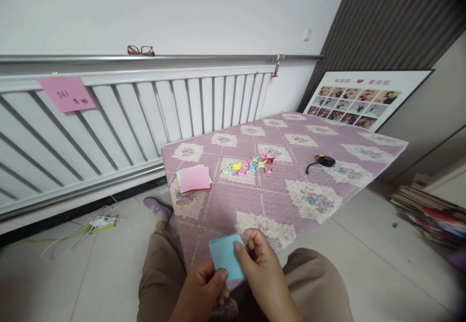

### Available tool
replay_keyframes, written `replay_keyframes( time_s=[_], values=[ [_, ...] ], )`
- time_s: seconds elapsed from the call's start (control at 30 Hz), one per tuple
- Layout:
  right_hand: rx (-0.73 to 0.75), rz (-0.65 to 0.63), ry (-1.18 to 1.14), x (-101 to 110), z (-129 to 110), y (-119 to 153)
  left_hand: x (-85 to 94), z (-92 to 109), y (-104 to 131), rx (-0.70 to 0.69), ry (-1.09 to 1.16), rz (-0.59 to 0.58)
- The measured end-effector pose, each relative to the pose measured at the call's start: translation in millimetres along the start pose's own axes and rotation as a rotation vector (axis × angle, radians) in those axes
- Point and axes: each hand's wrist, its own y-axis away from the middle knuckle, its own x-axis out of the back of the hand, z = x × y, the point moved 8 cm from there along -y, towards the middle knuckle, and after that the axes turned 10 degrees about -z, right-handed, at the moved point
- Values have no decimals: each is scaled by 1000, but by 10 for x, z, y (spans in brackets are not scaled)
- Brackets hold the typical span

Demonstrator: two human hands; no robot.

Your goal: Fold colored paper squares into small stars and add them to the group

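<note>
A light blue square of paper (226,257) is held between both hands just above my lap, at the near edge of the low table. My left hand (203,283) pinches its lower left corner. My right hand (258,264) grips its right edge with thumb and fingers curled over it. On the pink patterned tablecloth (287,196) lies a stack of coloured paper squares (194,179) with a pink sheet on top. Right of the stack sits a cluster of several small folded paper pieces (251,164) in mixed colours.
A black tape measure with a yellow part (322,161) lies on the table's right side. A white radiator (127,113) with a pink note (66,94) runs behind; glasses (141,50) rest above it. A framed photo board (358,100) leans right; books (429,213) are stacked on the floor.
</note>
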Motion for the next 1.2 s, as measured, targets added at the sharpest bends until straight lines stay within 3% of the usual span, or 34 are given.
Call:
replay_keyframes(
  time_s=[0.1, 0.33, 0.5, 0.57, 0.73, 0.87, 0.97, 1.07, 1.2],
  values=[
    [-40, 2, -90, -2, 13, -32, 7, -5, 2, 12, 18, 31],
    [-157, -185, -181, -131, 51, -84, 41, 32, 15, -14, -7, 86],
    [-195, -186, -181, -133, 67, -137, 11, 59, -20, 45, 8, -54],
    [-194, -159, -253, -109, 44, -161, 37, 75, -33, 53, 17, -56],
    [-180, 9, -494, -1, 97, -124, 157, -10, -69, 18, 275, 95],
    [-171, -151, -358, -266, 244, -67, 143, -92, -110, -2, 437, 122],
    [-129, -261, -431, -522, 362, -45, 101, -83, -125, -24, 469, 105],
    [-157, -272, -489, -647, 488, -40, 68, -83, -121, -19, 476, 94],
    [-154, -237, -494, -634, 488, -36, 79, -101, -109, -31, 446, 108]
  ],
)
